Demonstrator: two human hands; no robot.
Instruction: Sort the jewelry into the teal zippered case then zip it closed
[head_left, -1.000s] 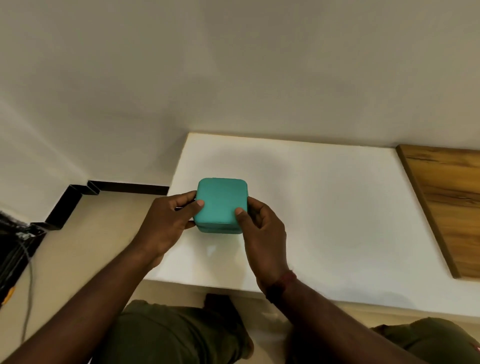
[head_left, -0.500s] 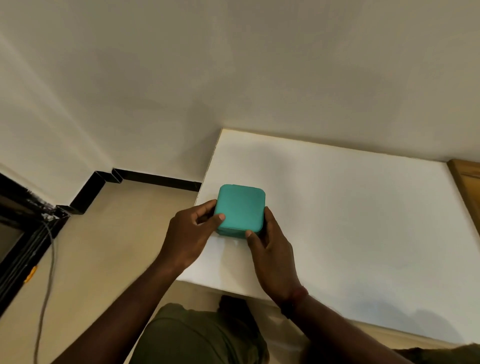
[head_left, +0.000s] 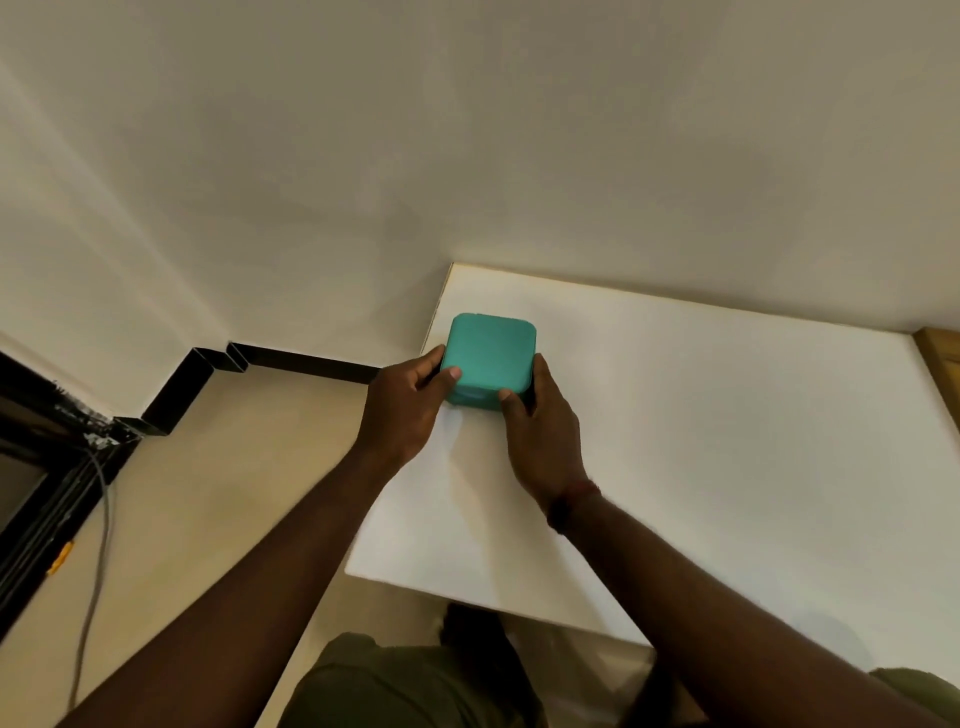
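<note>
Head view, looking down at a white table (head_left: 701, 441) set against a pale wall (head_left: 467, 130). Case (head_left: 488, 356): a small teal box with a square top and rounded corners, matte and plain, lid down; it sits on the table near the table's far left corner, just inside the left edge. A darker seam runs along the case's near side wall; whether this seam is fully zipped cannot be told. No brand, label or writing can be read on the case. Left hand (head_left: 402, 410): curled against the case's left side, thumb lying on the near left corner of the lid, fingers wrapped round the side wall. Right hand (head_left: 540, 431): curled against the case's right side, thumb on the near right corner, fingers behind the right wall; a dark red band (head_left: 571, 501) circles its wrist. Both hands grip the case between them. Left of the table lies a beige floor (head_left: 208, 493) with a black skirting (head_left: 291, 358) and a grey cable (head_left: 96, 545).
</note>
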